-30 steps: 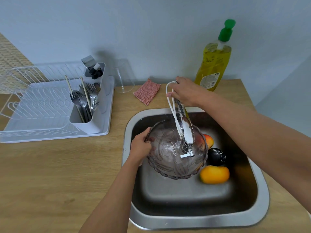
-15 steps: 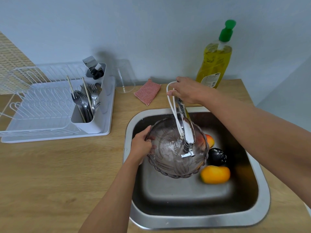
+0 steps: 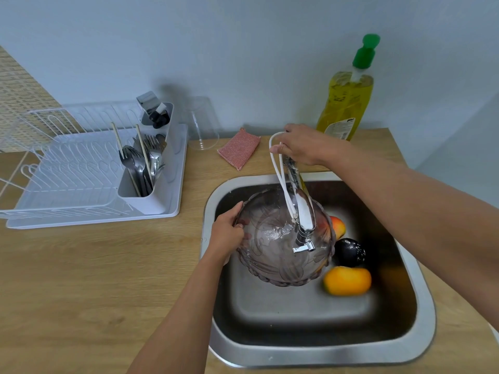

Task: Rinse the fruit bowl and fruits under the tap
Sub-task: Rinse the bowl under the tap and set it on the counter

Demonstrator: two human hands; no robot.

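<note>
Little has changed: left hand [image 3: 228, 233] still clamps the bowl [image 3: 283, 238] under the tap [image 3: 303, 217], right hand [image 3: 302, 145] stays curled on its handle, so rinsing continues.

My left hand [image 3: 228, 233] grips the glass bowl [image 3: 283, 238] by its rim under the tap [image 3: 303, 220]; my right hand [image 3: 302, 145] rests on the tap's top, fruit beside.

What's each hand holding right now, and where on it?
Left hand grips the glass bowl by its left rim, under the tap. Right hand rests on the tap's top; its exact grip is hidden.
</note>
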